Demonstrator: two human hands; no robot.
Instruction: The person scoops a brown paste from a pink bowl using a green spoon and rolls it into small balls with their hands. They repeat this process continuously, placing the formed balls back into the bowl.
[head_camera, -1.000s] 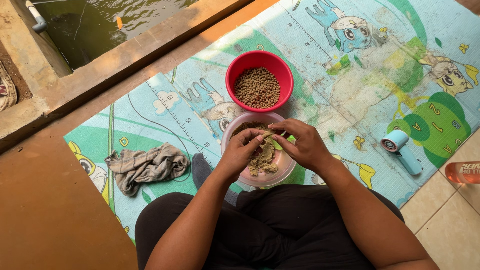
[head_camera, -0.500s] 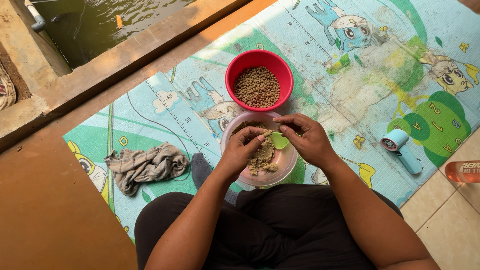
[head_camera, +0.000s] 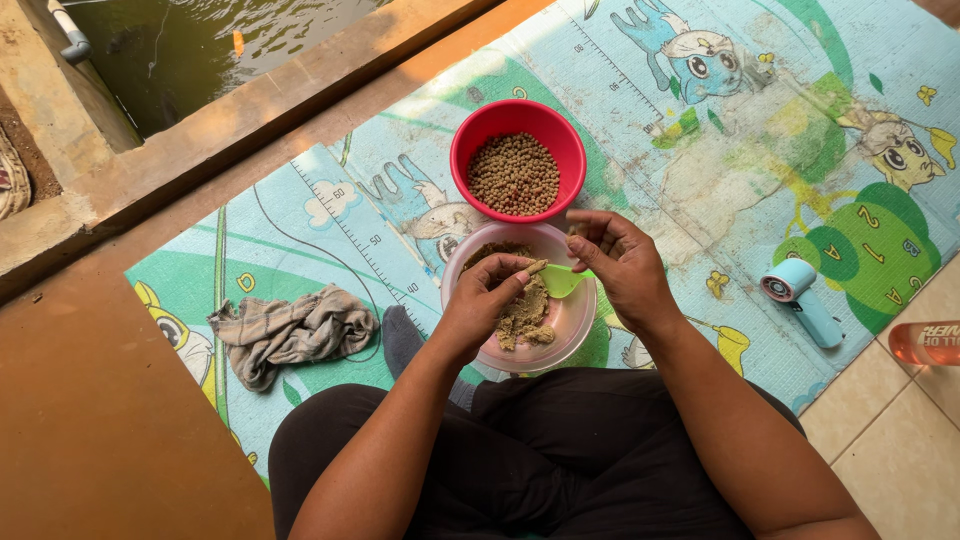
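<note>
A pink bowl (head_camera: 575, 325) sits on the mat in front of my crossed legs, holding a lump of brown mash (head_camera: 522, 312). My left hand (head_camera: 485, 300) reaches over the bowl's near-left side and pinches a bit of the mash between fingertips. My right hand (head_camera: 622, 265) hovers over the bowl's right rim and holds a small green spoon (head_camera: 560, 281), its scoop pointing toward my left fingers. Just beyond stands a red bowl (head_camera: 560, 130) filled with small brown pellets (head_camera: 513, 174).
A cartoon play mat (head_camera: 760, 150) covers the floor. A crumpled grey cloth (head_camera: 290, 332) lies left of my knee. A light blue handheld fan (head_camera: 800, 300) lies at right, an orange bottle (head_camera: 925, 343) at the far right edge. A concrete ledge (head_camera: 230, 120) borders green pond water (head_camera: 200, 40).
My right hand drew slightly to the right, bringing the green spoon into clearer view. My left fingers stay at the mash, now pinching a bit against the spoon's tip.
</note>
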